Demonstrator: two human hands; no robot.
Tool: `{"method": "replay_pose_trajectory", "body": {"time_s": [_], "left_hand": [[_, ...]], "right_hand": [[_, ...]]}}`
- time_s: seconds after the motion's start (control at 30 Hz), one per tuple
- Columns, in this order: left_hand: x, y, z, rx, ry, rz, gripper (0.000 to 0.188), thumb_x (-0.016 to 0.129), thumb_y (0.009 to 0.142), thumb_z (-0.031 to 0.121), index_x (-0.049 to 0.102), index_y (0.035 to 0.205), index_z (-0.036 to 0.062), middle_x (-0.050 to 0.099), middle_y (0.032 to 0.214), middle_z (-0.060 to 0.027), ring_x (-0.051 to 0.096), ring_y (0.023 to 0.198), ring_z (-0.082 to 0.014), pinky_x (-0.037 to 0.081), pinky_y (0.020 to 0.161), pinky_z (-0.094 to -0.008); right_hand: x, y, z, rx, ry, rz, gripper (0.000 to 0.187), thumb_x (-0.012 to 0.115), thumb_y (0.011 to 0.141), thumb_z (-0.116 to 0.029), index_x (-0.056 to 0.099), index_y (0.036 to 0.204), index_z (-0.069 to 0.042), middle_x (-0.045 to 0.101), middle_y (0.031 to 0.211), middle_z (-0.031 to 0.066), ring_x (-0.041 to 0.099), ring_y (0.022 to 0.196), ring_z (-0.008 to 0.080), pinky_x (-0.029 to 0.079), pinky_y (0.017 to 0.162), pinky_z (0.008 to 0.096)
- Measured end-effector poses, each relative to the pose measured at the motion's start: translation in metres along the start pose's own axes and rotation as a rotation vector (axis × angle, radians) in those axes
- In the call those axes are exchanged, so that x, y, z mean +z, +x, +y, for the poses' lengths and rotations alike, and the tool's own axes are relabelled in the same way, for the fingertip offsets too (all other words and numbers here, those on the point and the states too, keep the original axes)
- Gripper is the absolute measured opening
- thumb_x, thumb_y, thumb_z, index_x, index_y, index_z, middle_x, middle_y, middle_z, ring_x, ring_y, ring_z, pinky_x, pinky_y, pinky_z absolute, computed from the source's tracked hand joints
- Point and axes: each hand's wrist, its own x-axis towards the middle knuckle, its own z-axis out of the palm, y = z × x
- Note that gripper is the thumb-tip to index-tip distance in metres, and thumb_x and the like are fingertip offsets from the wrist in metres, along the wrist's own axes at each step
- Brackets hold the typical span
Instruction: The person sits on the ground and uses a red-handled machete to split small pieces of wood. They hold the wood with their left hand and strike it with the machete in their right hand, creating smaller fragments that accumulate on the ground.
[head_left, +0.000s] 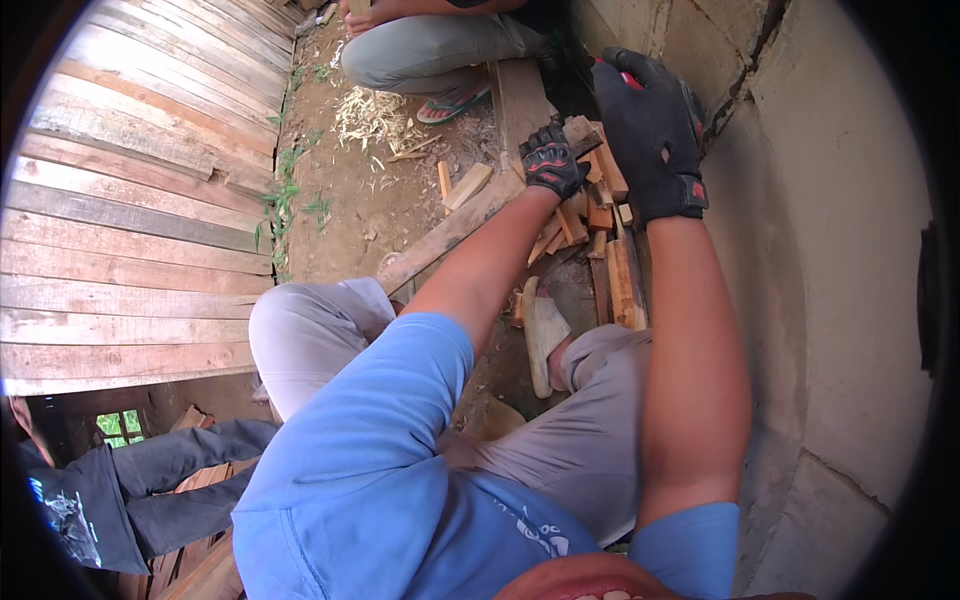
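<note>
My left hand [553, 163], in a black glove with red marks, has its fingers curled round a wood block [582, 132] whose end sticks out to the right. A long plank [455, 225] runs beneath and beside it on the ground. Raised near the wall, my right hand [652, 135] wears a matching black glove, larger in view. Its fingers are bent over at the top beside a spot of red; whatever they grip is hidden. Below and between the hands lies a pile of split wood pieces [570, 222].
A person in grey trousers [440, 52] squats ahead near pale wood shavings [375, 122]. The concrete wall [840, 210] rises close on my right. Board cladding [130, 240] stands at left, and another person's dark trousers [190, 465] show at lower left.
</note>
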Motion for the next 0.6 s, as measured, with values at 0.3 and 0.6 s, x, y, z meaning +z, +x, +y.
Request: {"method": "replay_pose_trajectory", "body": {"time_s": [0.3,0.6], "left_hand": [[-0.130,-0.044,-0.098,0.098,0.008,-0.062,0.124,0.084,0.076,0.068,0.033,0.163,-0.0060,0.050,0.157,-0.0297,0.052,0.145,-0.0421,0.041,0.122,-0.0497],[-0.053,-0.134,-0.204,0.002,-0.026,-0.311,0.077,0.070,0.097,0.044,0.043,0.157,0.0034,0.059,0.147,-0.0268,0.059,0.136,-0.0445,0.047,0.114,-0.0538]], "right_hand": [[0.003,0.005,0.006,0.063,-0.003,-0.060,0.040,0.067,0.098,-0.037,0.079,0.124,-0.010,0.078,0.122,0.0158,0.073,0.117,0.0345,0.055,0.102,0.0420],[0.013,-0.018,-0.014,0.069,0.001,-0.098,0.037,0.072,0.098,-0.030,0.078,0.127,-0.007,0.079,0.120,0.0167,0.075,0.116,0.0298,0.054,0.102,0.0384]]}}
